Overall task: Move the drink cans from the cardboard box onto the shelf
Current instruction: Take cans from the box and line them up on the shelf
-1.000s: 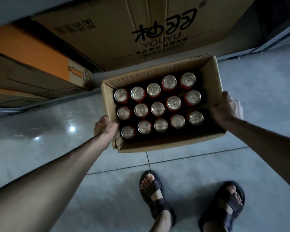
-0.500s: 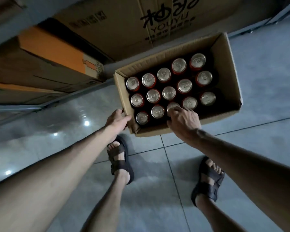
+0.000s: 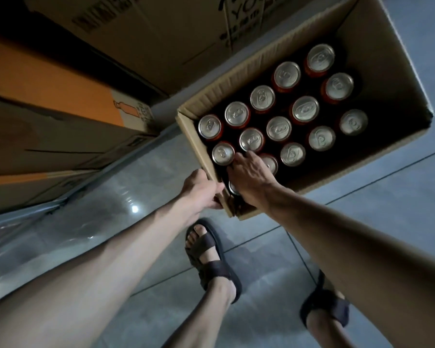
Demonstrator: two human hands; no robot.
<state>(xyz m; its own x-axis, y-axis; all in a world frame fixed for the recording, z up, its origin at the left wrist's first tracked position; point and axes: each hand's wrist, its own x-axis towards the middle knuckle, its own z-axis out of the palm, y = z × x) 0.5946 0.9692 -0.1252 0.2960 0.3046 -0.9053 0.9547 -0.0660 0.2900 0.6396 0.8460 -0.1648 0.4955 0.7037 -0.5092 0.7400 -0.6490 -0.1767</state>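
Note:
An open cardboard box [image 3: 377, 59] stands on the grey tiled floor and holds several red drink cans [image 3: 304, 110] with silver tops, upright in rows. My left hand [image 3: 201, 192] grips the box's near-left corner from outside. My right hand [image 3: 249, 177] reaches inside the box at that corner, its fingers curled over one drink can [image 3: 232, 189], of which only a sliver of the top shows. That can still sits down among the others.
Large brown cartons [image 3: 141, 33] and an orange-banded carton [image 3: 60, 101] sit on a low shelf with a metal rail [image 3: 48, 209] left of the box. My sandalled feet [image 3: 211, 257] stand on the tiles just in front of the box.
My right hand left the box's right side, crossed to the near row and settled over the corner can. My left hand stays on the corner. The view has moved closer.

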